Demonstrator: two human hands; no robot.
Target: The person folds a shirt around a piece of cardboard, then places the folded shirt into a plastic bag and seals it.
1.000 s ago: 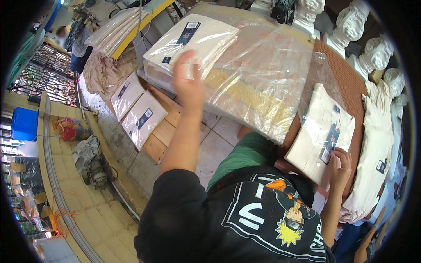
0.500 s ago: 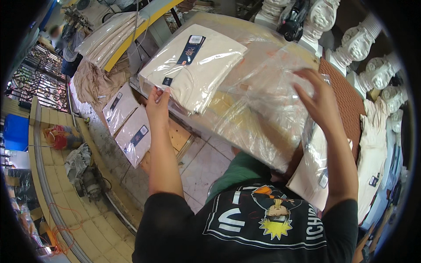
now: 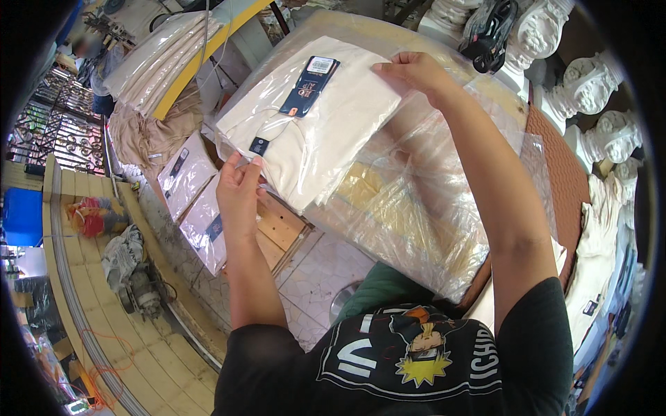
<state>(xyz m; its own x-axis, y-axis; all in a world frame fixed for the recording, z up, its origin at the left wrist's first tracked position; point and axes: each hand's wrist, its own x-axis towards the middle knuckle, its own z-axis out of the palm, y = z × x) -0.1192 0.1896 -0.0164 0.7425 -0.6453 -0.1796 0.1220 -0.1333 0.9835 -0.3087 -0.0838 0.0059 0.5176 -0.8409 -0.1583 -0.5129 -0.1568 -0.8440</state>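
A folded cream garment in a clear plastic bag [image 3: 354, 104] lies tilted over the table, with a dark blue hang tag [image 3: 310, 87] and a small dark label [image 3: 259, 146] showing through. My left hand [image 3: 239, 184] pinches its near left corner. At its far right edge, my right hand [image 3: 416, 73] grips the bag between thumb and fingers. Beneath and to the right, loose clear plastic bags [image 3: 423, 229] spread across the table top.
Two bagged garments [image 3: 186, 168] rest on a low wooden crate [image 3: 279, 232] at the left. More bagged garments [image 3: 166, 59] are stacked by a yellow-edged table [image 3: 201, 66]. White carved pillars [image 3: 590, 83] line the right. A brown textured surface [image 3: 548, 163] sits beside the plastic, near hanging cream cloth [image 3: 593, 243].
My right hand has moved left and away from me, from above the loose plastic onto the garment bag's edge. The bagged garment has shifted slightly, its near corner lower.
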